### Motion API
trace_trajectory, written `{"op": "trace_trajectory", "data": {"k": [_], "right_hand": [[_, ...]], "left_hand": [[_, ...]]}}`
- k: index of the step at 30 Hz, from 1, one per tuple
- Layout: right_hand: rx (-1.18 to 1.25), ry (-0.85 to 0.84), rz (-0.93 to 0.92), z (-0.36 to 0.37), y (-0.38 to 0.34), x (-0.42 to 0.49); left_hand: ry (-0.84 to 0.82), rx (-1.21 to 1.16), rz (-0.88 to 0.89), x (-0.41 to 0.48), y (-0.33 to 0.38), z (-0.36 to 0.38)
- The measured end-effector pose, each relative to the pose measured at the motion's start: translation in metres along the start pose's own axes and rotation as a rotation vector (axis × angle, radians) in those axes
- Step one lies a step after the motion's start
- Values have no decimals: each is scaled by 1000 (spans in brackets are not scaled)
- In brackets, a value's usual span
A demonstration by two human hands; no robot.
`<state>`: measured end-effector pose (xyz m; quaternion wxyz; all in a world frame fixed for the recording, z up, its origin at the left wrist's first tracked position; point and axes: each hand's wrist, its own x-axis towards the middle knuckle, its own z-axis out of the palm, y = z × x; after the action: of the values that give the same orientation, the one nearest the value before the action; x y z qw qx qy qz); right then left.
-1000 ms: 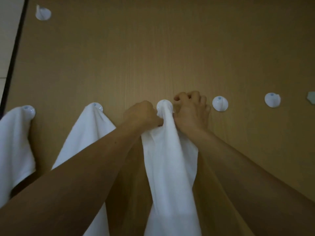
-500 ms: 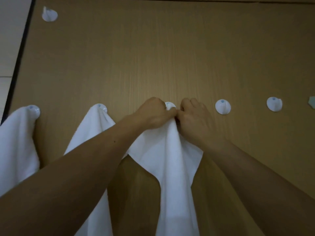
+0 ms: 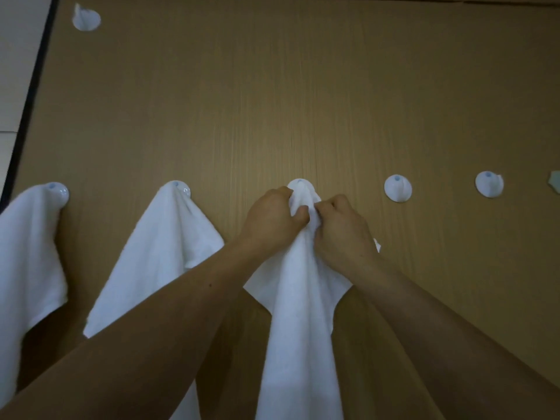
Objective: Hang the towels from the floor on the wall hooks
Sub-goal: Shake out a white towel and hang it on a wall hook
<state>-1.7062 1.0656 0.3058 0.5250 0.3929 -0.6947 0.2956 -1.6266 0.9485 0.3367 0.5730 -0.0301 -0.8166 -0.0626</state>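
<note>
A white towel [image 3: 298, 316] drapes over the middle wall hook [image 3: 300, 184], whose top just shows above the cloth. My left hand [image 3: 271, 218] and my right hand [image 3: 342, 227] both pinch the towel's top just below that hook, one on each side. Two more white towels hang to the left: one [image 3: 169, 247] on the second hook [image 3: 181, 187] and one [image 3: 27, 262] on the leftmost hook [image 3: 57, 190]. Right of my hands are two bare white round hooks, the nearer [image 3: 398, 188] and the farther [image 3: 488, 184].
The hooks sit in a row on a brown wood-grain wall panel [image 3: 303, 95]. Another white hook [image 3: 86, 19] is high at the upper left. A dark vertical edge [image 3: 30, 95] borders the panel on the left, with a pale wall beyond. A small pale object [image 3: 555, 186] shows at the right edge.
Both hands have closed in together on the towel's top under the middle hook, and the cloth now covers most of that hook. The view shifted slightly.
</note>
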Motion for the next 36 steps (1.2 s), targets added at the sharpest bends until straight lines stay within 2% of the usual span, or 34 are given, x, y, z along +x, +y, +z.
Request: {"op": "trace_trajectory", "data": {"k": [3, 7, 14, 17, 21, 24, 31, 34, 36], "right_hand": [[131, -41, 112, -3, -14, 5], [261, -144, 175, -13, -18, 9], [766, -288, 547, -11, -31, 10], [904, -270, 697, -6, -27, 5], [658, -169, 556, 7, -15, -12], [700, -198, 491, 14, -11, -39], [614, -110, 376, 17, -2, -91], [507, -85, 350, 15, 1, -110], [433, -95, 364, 11, 2, -121]], "left_hand": [[9, -50, -29, -2, 2, 0], [-77, -173, -131, -4, 5, -5], [-97, -517, -391, -17, 15, -8], [-22, -591, -400, -29, 19, -1], [18, -744, -415, -51, 19, 13], [29, -792, -463, -75, 15, 28], [147, -541, -322, -126, 19, 55], [191, -433, -291, -146, 20, 69], [154, -342, -248, -155, 17, 74]]}}
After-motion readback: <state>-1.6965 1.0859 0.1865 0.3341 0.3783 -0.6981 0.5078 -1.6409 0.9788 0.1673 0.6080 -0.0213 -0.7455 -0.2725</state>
